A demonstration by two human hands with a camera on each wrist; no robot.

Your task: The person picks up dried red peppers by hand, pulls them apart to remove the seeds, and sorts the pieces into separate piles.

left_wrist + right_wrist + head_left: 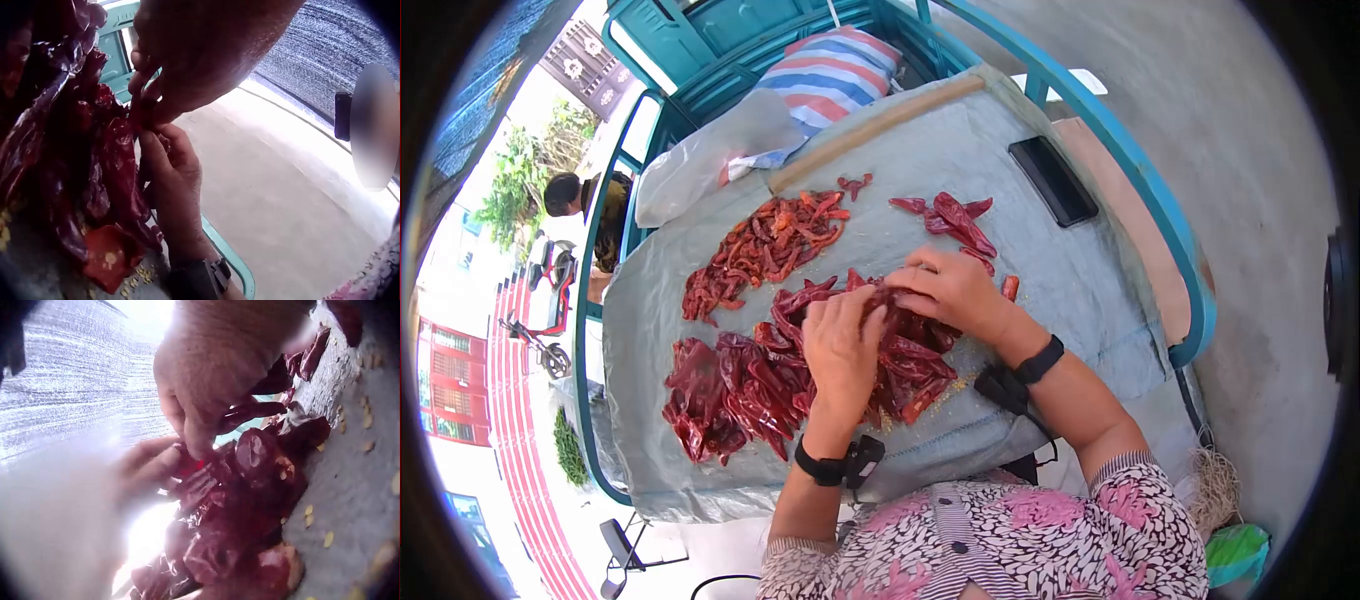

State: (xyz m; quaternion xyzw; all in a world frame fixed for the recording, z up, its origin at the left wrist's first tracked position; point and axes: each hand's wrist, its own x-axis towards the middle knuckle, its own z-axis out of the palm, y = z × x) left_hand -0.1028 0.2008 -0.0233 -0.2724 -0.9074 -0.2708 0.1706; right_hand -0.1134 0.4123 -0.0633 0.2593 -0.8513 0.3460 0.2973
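A heap of large, dark red dried chili peppers (750,385) lies on a grey sheet (1070,320) in front of the person. Over its far side the left hand (840,340) and right hand (950,290) meet fingertip to fingertip. Between them they pinch a dried chili pepper (192,467), mostly covered by the fingers. In the left wrist view the right hand (175,175) has its thumb and forefinger bent together at the pepper, facing the left hand (206,56). Pale seeds (329,539) are scattered beside the heap.
A pile of smaller, shriveled red chilies (775,240) lies farther back on the left. Several loose chilies (960,220) and a black phone (1055,180) are on the right. A striped bag (830,80) sits behind a wooden strip (870,135). Teal cart rails (1120,150) flank the sheet.
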